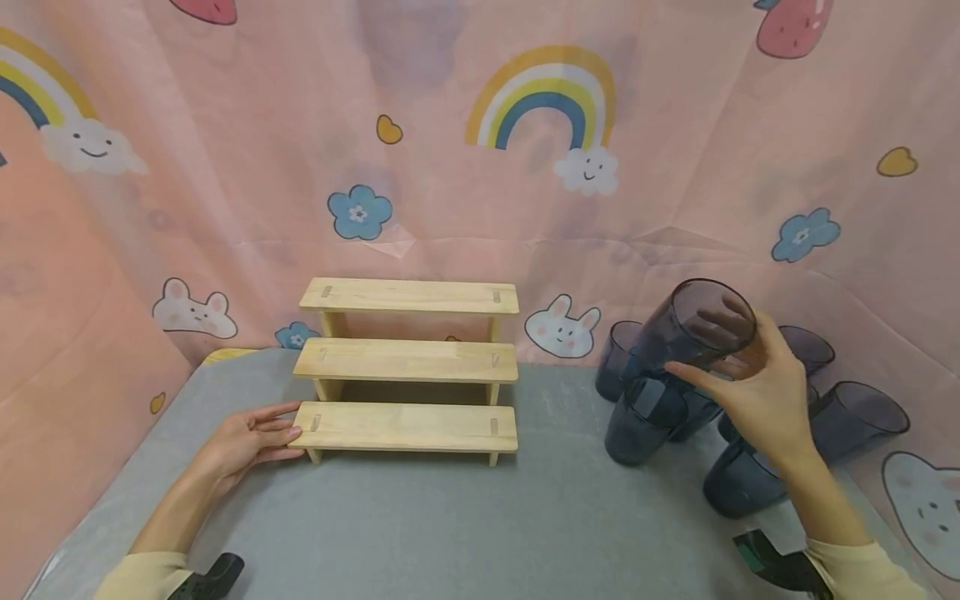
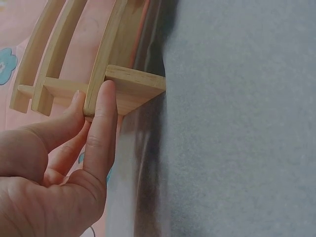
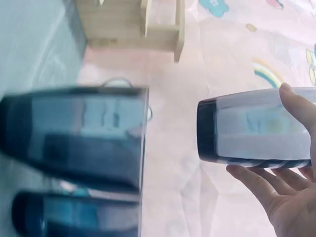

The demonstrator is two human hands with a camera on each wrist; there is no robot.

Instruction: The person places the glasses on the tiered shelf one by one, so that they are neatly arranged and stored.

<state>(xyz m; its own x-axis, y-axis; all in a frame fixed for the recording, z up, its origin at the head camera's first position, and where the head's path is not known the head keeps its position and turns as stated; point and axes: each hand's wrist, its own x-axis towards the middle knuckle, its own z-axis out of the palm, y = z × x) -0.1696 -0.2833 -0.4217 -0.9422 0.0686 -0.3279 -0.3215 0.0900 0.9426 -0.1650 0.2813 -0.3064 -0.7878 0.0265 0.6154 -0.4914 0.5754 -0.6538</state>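
Note:
A light wooden three-step rack (image 1: pixel 408 427) stands on the grey-covered table. My left hand (image 1: pixel 242 440) pinches the left end of its lowest board, thumb above and fingers below, as the left wrist view also shows. On the right, my right hand (image 1: pixel 761 400) grips a dark see-through tumbler (image 1: pixel 686 321), holding it upright in the air above other tumblers. The right wrist view shows this raised tumbler (image 3: pixel 247 128) with thumb and fingers on opposite sides; its top runs out of that frame. Several like tumblers (image 1: pixel 645 421) stand beneath and around the right hand, some partly hidden by it.
Another tumbler (image 1: pixel 855 421) leans at the far right of the group. The grey tabletop (image 1: pixel 390 533) stretches in front of the rack. Behind and at both sides hangs a pink printed cloth (image 1: pixel 450 208).

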